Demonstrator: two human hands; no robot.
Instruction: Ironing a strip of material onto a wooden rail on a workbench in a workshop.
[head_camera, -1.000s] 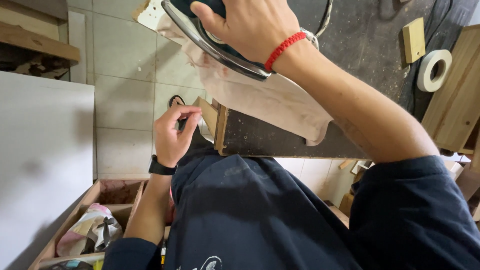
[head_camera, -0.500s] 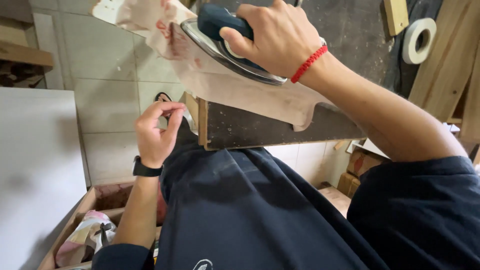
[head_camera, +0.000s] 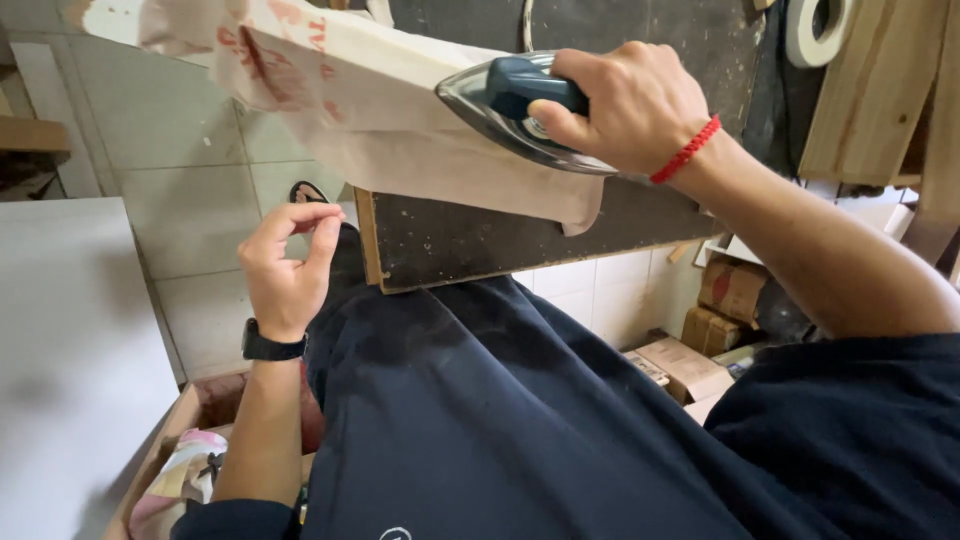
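My right hand, with a red cord at the wrist, grips the dark blue handle of a clothes iron. The iron's metal sole rests on a cream cloth with red print, which lies over the dark worktable and hangs past its left edge. My left hand, wearing a black watch, hovers below the table's corner with thumb and fingers pinched together. I cannot tell whether anything small is between them.
A roll of white tape and wooden boards sit at the upper right. Cardboard boxes stand on the floor under the table. A wooden crate with coloured fabric is at lower left, beside a white panel.
The iron has slid along the cloth and the view has tilted down. My left hand stays pinched near the table's corner.
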